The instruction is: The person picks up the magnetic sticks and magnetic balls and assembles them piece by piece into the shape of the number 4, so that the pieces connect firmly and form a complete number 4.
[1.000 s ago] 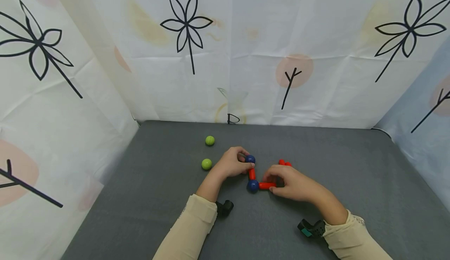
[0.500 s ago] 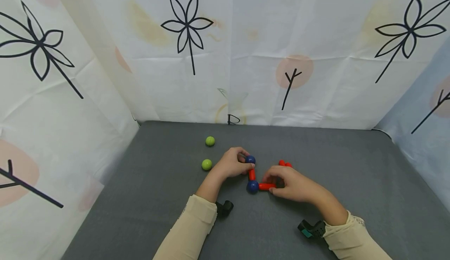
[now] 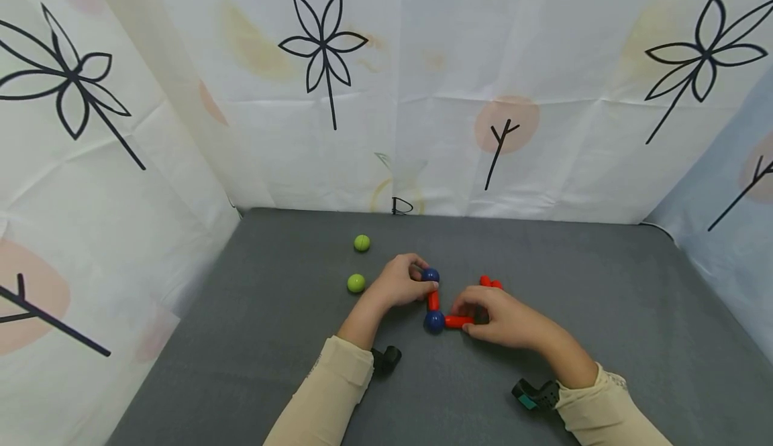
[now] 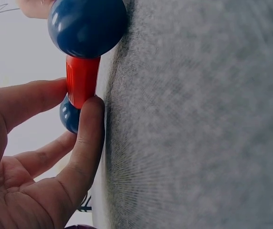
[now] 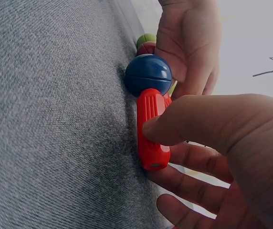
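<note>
Two blue balls and two red ribbed rods are joined in an L on the grey surface. The near blue ball [image 3: 434,321] forms the corner. From it one red rod [image 3: 433,300] runs to the far blue ball [image 3: 431,275]; my left hand [image 3: 398,282] pinches this rod [image 4: 82,78] between thumb and finger. The other red rod [image 3: 457,322] points right from the corner ball. My right hand [image 3: 501,315] grips that rod [image 5: 153,129], its thumb on the ribbed side and fingers behind. The rod's outer end shows no ball in the right wrist view.
Two green balls [image 3: 362,243] [image 3: 356,283] lie left of my left hand. More red pieces [image 3: 490,282] lie beyond my right hand, partly hidden by it. A dark red ball [image 5: 146,47] shows behind the corner ball in the right wrist view. Patterned white cloth [image 3: 447,157] surrounds the table.
</note>
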A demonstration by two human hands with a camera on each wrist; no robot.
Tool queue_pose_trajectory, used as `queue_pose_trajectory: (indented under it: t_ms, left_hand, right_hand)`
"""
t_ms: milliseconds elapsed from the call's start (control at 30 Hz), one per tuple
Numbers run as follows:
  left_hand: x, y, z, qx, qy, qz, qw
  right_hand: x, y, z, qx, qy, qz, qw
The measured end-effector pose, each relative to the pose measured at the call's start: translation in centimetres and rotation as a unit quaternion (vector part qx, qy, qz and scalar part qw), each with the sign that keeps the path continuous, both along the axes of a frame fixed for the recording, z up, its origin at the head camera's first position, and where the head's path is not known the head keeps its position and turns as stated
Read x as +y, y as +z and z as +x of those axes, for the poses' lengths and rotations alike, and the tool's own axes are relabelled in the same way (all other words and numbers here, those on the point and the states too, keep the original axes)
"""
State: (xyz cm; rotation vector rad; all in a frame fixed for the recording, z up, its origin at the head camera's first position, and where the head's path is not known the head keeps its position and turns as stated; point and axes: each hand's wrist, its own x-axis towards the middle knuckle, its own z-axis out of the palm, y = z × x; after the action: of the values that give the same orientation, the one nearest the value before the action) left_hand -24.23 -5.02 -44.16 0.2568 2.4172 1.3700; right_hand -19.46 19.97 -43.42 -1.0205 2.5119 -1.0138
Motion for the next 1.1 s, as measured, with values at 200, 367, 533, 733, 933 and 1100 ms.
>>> queue_pose_trajectory:
  t_ms: [200,367,533,733,933,1100]
  left_hand:
    - [0.0,-0.1,0.3,0.007,0.003,-0.012,0.9999]
    - [0.1,-0.1,0.7,0.013,0.001,-0.028,0.9995]
    - [0.1,0.0,1.2,0.013,0.0,-0.03,0.9995]
    - [0.0,0.1,1.7,-0.002,-0.001,-0.012,0.9999]
    - [-0.1,0.4,2.2,-0.018,-0.002,-0.004,0.9998]
    - [0.0,0.4,2.6,-0.025,-0.003,-0.014,0.9996]
  right_hand:
    - [0.0,-0.1,0.0,0.002,0.0,-0.004,1.0]
    - [0.1,-0.1,0.0,0.004,0.001,-0.001,1.0]
    - [0.0,-0.2,0.0,0.002,0.0,0.0,1.0]
    - [0.1,-0.2,0.0,-0.001,0.002,-0.007,1.0]
    - [0.2,-0.4,0.0,-0.003,0.003,-0.014,0.9999]
    - [0.2,-0.6,-0.1,-0.004,0.006,-0.016,0.9998]
